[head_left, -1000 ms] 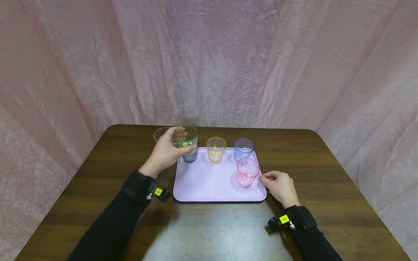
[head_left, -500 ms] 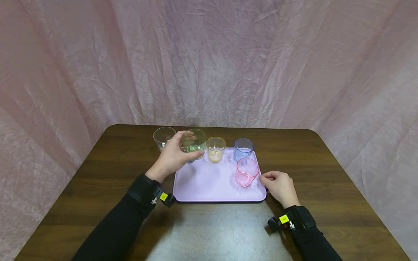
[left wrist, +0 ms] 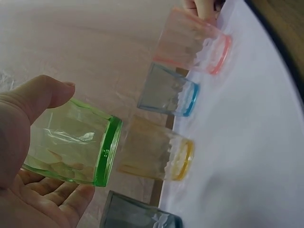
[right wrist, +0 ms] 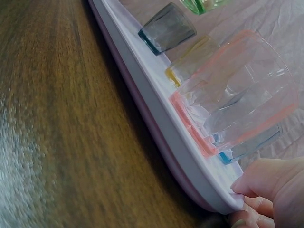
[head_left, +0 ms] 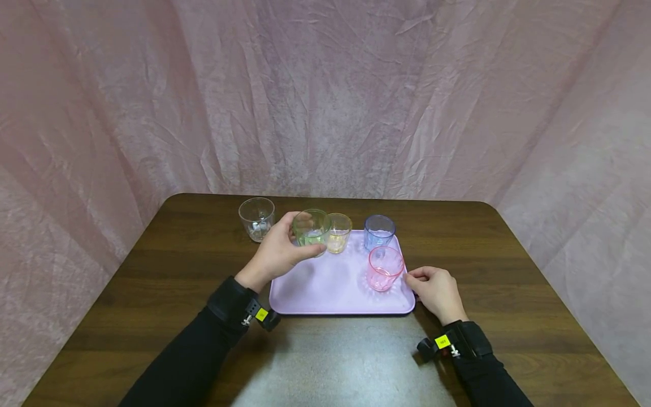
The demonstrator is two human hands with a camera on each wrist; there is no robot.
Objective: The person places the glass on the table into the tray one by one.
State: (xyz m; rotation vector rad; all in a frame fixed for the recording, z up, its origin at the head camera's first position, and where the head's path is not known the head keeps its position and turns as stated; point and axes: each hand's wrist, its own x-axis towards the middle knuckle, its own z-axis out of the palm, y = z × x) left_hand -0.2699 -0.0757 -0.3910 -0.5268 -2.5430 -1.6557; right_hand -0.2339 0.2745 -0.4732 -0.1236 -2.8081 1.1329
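Observation:
My left hand (head_left: 277, 249) grips a green glass (head_left: 311, 227) above the back left of a lilac tray (head_left: 325, 302). In the left wrist view the glass's base is clear of the tray. At the tray's right edge, my right hand (head_left: 438, 291) pinches the rim, thumb on top and fingers below. Nearest to that hand stands a pink glass (head_left: 385, 270). Along the back of the tray are a yellow glass (head_left: 339, 233), partly behind the green one, and a blue glass (head_left: 379, 234). A grey glass (right wrist: 168, 29) is hidden behind my left hand in the head view.
A clear glass (head_left: 256, 219) stands on the wooden table (head_left: 508, 265), off the tray, at the back left behind my left hand. A pink curtain (head_left: 325, 102) hangs beyond the table's far edge.
My left hand has carried the green glass to the right and nearer to me, from over the grey glass to beside the yellow one. The right hand stays on the rim.

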